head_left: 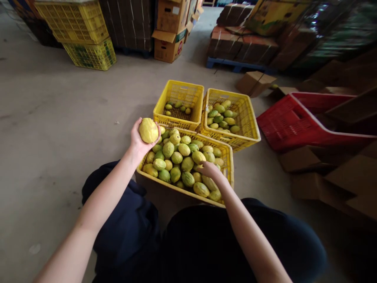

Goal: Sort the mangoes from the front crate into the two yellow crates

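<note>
A large yellow fruit rests in my left hand, whose fingers curl round it above the left edge of the near yellow crate. That crate is heaped with green and yellow fruits. My right hand reaches into its right part, fingers bent at a yellowish fruit; its fingertips are partly hidden, and whether it grips the fruit is unclear. Behind stand two more yellow crates: the left one holds several small fruits on its bottom, the right one a larger pile.
A red crate stands at the right, beside loose cardboard boxes. Stacked yellow crates are at the back left. Farther back are cartons and a blue pallet with packed boxes. My knees flank the near crate.
</note>
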